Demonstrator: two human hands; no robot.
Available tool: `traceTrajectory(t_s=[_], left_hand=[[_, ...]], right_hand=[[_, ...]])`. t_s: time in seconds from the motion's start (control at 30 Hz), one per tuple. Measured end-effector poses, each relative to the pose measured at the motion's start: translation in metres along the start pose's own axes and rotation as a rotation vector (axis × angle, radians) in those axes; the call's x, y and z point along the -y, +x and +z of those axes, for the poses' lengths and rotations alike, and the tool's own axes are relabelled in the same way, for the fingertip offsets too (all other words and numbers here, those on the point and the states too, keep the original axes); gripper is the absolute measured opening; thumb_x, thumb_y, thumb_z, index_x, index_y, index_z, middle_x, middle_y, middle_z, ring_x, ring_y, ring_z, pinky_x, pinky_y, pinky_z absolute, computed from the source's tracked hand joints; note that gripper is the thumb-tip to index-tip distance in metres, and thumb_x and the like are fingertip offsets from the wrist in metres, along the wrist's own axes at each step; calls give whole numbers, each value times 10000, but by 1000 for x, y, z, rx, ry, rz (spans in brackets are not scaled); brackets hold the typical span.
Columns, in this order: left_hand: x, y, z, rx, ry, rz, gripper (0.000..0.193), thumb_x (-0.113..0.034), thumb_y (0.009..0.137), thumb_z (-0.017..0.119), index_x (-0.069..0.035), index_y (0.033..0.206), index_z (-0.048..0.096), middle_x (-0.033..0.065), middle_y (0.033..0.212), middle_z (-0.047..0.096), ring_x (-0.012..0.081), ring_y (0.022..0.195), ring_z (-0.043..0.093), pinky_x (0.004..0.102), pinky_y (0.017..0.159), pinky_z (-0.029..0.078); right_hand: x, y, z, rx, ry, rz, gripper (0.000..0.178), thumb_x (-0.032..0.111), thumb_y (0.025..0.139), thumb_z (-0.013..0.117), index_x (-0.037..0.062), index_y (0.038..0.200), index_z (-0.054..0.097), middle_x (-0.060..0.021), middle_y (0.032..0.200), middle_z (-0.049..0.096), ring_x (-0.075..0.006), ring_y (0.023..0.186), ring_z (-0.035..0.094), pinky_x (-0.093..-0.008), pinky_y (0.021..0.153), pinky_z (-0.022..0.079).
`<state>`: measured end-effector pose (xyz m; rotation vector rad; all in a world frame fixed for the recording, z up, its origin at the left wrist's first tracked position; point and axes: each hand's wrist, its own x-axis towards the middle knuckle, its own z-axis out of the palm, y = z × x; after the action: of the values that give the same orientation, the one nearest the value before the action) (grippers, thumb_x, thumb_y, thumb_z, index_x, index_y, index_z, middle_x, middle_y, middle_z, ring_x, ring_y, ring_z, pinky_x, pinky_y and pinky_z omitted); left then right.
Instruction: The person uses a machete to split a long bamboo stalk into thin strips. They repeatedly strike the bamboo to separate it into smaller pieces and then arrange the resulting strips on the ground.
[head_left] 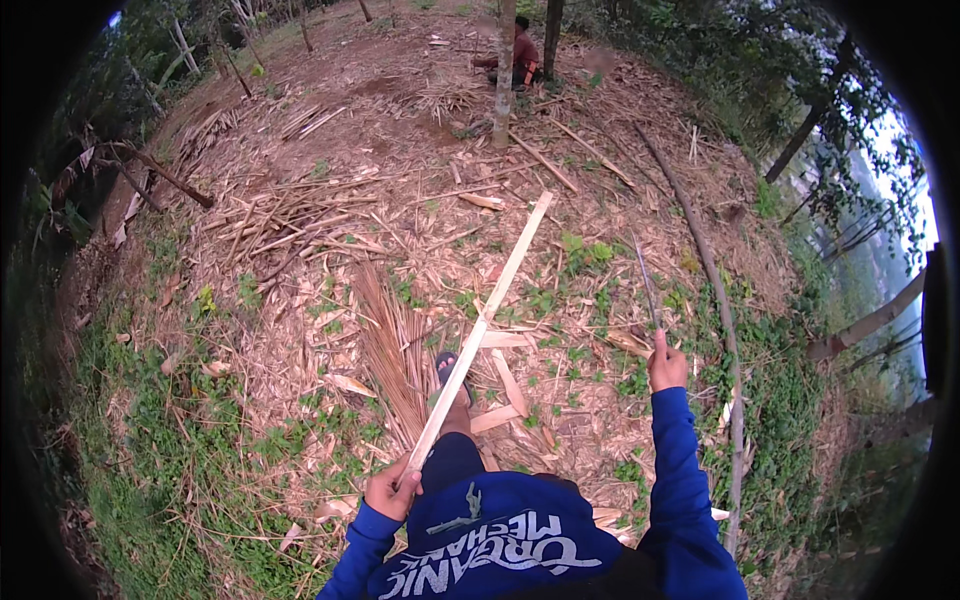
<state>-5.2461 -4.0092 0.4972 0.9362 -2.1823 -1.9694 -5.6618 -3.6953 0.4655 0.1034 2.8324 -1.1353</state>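
Note:
My left hand (393, 488) is closed on the lower end of a long, pale, flat wooden strip (510, 270), which slants up and away to the right over the ground. Out to the right, my right hand (667, 367) grips the handle of a long, thin-bladed knife (645, 278), its blade pointing away from me and slightly left. The two are well apart. Below the strip, several short pale offcuts (509, 382) lie by my sandalled foot (452, 375). Left of the foot rests a bundle of thin brown split sticks (385, 340).
Wood shavings and green weeds cover the ground. A long thin pole (712, 270) runs along the right. Cut stalks (290, 225) are heaped at the far left. A tree trunk (503, 80) stands ahead, with a crouching person (524, 55) behind it.

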Motion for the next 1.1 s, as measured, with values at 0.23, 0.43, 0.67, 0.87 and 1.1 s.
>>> traceTrajectory(t_s=[0.23, 0.43, 0.67, 0.87, 1.1], left_hand=[[-11, 239, -38, -135, -314, -104, 275, -181, 971, 588, -14, 1190, 602, 14, 671, 609, 53, 452, 460, 210, 412, 344], [-43, 421, -80, -63, -640, -240, 146, -171, 974, 580, -27, 955, 568, 27, 642, 551, 81, 425, 414, 230, 385, 315], [-72, 564, -114, -192, -614, -276, 130, -157, 973, 579, -29, 998, 574, 27, 650, 555, 82, 441, 430, 234, 391, 320], [-94, 703, -129, -257, -626, -221, 127, -122, 963, 565, -25, 1045, 557, 33, 682, 600, 74, 459, 471, 225, 415, 374], [-131, 865, -144, -485, -630, -236, 128, -156, 944, 607, -29, 942, 584, 13, 667, 584, 68, 463, 461, 223, 418, 353]], right_hand=[[111, 85, 120, 62, -217, -94, 672, 650, 878, 541, 11, 913, 749, -224, 695, 653, -391, 714, 656, -467, 681, 492], [228, 131, 222, 205, -381, -211, 611, 626, 853, 588, 38, 838, 753, -187, 619, 634, -365, 623, 644, -440, 643, 517], [374, 205, 347, 508, -310, -487, 565, 581, 873, 602, 41, 754, 721, -183, 585, 606, -375, 600, 639, -434, 583, 506], [482, 311, 485, 877, -376, -842, 660, 690, 848, 543, 52, 824, 712, -189, 604, 628, -394, 645, 660, -482, 608, 530], [608, 434, 571, 1175, -461, -946, 698, 713, 858, 487, 57, 888, 723, -225, 638, 640, -386, 618, 663, -473, 604, 541]])
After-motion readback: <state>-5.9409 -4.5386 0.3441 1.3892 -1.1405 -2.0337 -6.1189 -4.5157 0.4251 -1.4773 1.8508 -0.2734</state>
